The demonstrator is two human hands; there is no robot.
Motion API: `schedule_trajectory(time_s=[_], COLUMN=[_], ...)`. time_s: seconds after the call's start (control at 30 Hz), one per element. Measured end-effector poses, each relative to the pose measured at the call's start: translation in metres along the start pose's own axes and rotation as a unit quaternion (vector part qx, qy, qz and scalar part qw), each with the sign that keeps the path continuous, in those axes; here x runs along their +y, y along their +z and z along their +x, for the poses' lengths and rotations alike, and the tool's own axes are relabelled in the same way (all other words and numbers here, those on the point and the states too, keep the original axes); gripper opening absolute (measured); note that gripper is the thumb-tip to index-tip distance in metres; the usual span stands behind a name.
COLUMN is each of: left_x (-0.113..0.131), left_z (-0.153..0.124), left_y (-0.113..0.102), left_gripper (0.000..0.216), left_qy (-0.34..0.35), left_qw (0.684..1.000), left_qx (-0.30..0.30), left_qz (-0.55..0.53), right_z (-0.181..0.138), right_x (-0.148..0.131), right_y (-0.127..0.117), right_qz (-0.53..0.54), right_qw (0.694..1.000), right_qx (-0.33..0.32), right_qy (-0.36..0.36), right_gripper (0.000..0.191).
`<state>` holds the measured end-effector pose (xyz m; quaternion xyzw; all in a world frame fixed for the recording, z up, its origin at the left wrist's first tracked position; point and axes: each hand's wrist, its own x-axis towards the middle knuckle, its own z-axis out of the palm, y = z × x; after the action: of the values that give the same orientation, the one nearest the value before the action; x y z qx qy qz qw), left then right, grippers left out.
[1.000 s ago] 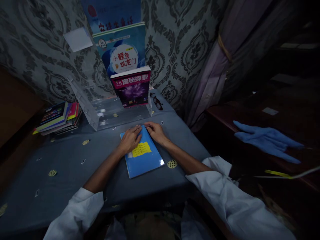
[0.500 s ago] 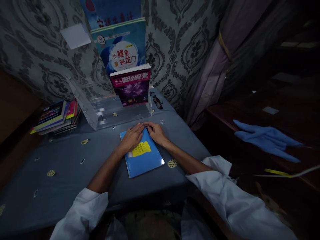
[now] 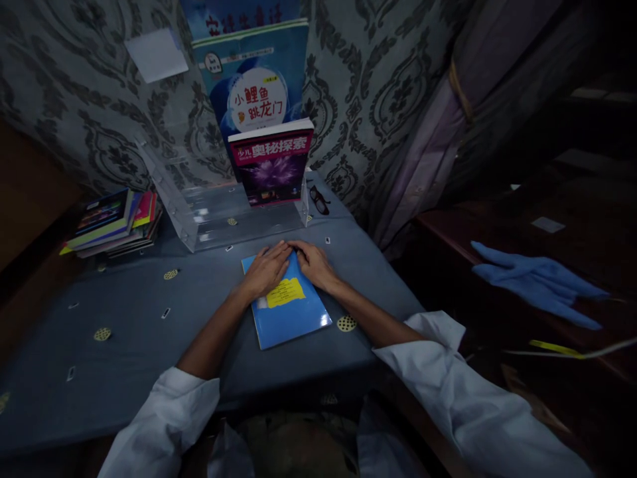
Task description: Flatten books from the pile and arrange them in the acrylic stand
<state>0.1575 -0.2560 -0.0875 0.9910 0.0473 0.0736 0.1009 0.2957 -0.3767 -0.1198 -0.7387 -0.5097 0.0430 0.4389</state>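
A blue book (image 3: pixel 291 328) with a yellow text patch lies flat on the cloth-covered table in front of me. Its far edge is partly hidden by my hands. My left hand (image 3: pixel 267 269) rests palm down across the book's upper left part, fingers stretched out and pointing away. At the upper right corner, my right hand (image 3: pixel 314 263) touches the book, its fingers slightly bent and their tips meeting those of my left hand. Behind them stands a clear acrylic book rack (image 3: pixel 219 232), with a purple-and-red book (image 3: pixel 273 169) and a teal book (image 3: pixel 293 73) upright at its right side.
To the left is a stack of books (image 3: pixel 112 222). Glasses (image 3: pixel 319 200) lie by the rack's right end. A white card (image 3: pixel 156 55) shows at the back. Off to the right, a blue glove (image 3: pixel 540 279) rests on a dark red surface. A patterned curtain (image 3: pixel 383 86) hangs behind the table.
The camera view has shifted slightly, so the rack and its books appear a little higher and further right. Both hands stay on the blue book in nearly the same pose.
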Motion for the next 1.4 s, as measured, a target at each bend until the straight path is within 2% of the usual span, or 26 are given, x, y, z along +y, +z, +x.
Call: schedule_trajectory(time_s=[0.43,0.8,1.2,1.4], left_x=[0.004,0.004,0.003,0.005], left_z=[-0.001,-0.002,-0.005,-0.006], left_y=[-0.003,-0.004,-0.004,-0.005], left_gripper=[0.049,0.048,0.047,0.046], left_qy=[-0.011,-0.013,0.013,0.031], left_qw=[1.000,0.999,0.999,0.999], left_qx=[-0.008,-0.001,-0.006,-0.004], left_qz=[-0.014,-0.032,-0.031,-0.024], right_z=[-0.012,-0.025,-0.043,-0.058], right_x=[0.001,-0.005,-0.012,-0.019], right_y=[-0.002,-0.003,-0.008,-0.017], right_qz=[0.034,-0.037,-0.064,-0.058], right_qw=[0.999,0.999,0.997,0.997], right_qx=[-0.003,-0.020,-0.042,-0.055], right_qy=[-0.010,-0.016,0.006,-0.010], right_gripper=[0.050,0.055,0.049,0.047])
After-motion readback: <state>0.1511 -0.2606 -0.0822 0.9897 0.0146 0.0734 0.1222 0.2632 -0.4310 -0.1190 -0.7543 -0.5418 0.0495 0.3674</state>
